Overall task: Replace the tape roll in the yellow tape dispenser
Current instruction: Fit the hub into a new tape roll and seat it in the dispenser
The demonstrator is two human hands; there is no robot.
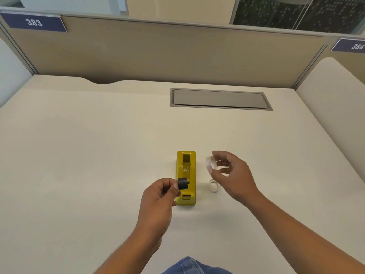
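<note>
The yellow tape dispenser (186,169) lies on the white desk, its roll bay open and holding no roll. My left hand (160,196) pinches a black spindle hub (182,183) just above the dispenser's near end. My right hand (232,173) holds a clear tape roll (209,164) upright between thumb and fingers, to the right of the dispenser. A second, smaller clear roll (214,186) lies flat on the desk below my right hand.
A grey cable hatch (220,99) is set into the desk (88,155) at the back right. Beige partition walls (158,50) close off the far side and right side. A blue-clad knee (193,266) shows at the bottom edge.
</note>
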